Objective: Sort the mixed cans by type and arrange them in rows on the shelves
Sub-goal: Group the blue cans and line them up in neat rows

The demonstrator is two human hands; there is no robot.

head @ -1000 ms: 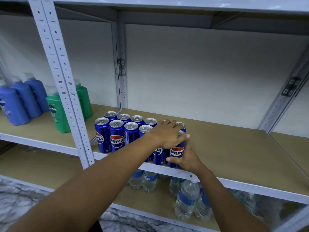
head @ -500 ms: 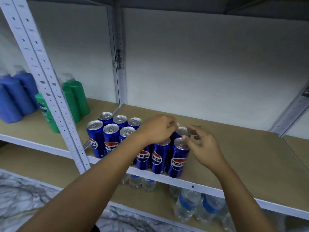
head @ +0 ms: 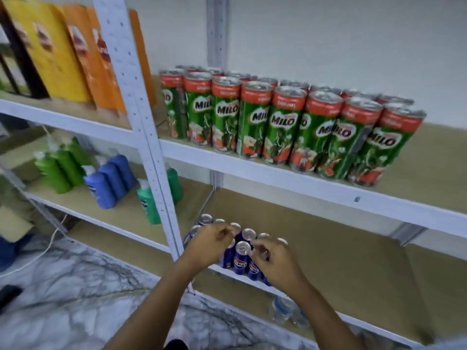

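Head view looks down on white metal shelving with perforated uprights (head: 141, 137) and flat tan fibreboard decks. On the middle shelf (head: 341, 261), at its front left corner beside the upright, stands a tight cluster of slim blue cola cans (head: 241, 258), cylindrical, glossy, with round silver lids and pull tabs. Both bare hands hang over this cluster. The left hand (head: 211, 245) has its fingers curled down over the tops of the left-side cans, fingertips by the lids; whether it actually grips one I cannot tell. The right hand (head: 274, 260) sits over the right end of the cluster with fingers bent inward near the lids, thumb and forefinger close together; it too may only be touching, and a firm grasp cannot be made out.

One shelf up (head: 429, 178), green chocolate-drink cans (head: 280, 125) with red bands under silver rims stand upright in neat rows, several deep, along the front edge. They look wider than the blue cans.

In the left bay, green (head: 59, 170), blue (head: 108, 181) and teal (head: 149, 203) plastic bottles with pale caps stand on a lower deck, and flat yellow and orange cartons (head: 75, 51) lean upright on the deck above. Clear plastic water bottles (head: 281, 309) show under the cola shelf. Grey-veined marble flooring (head: 75, 286) lies below, blurred.
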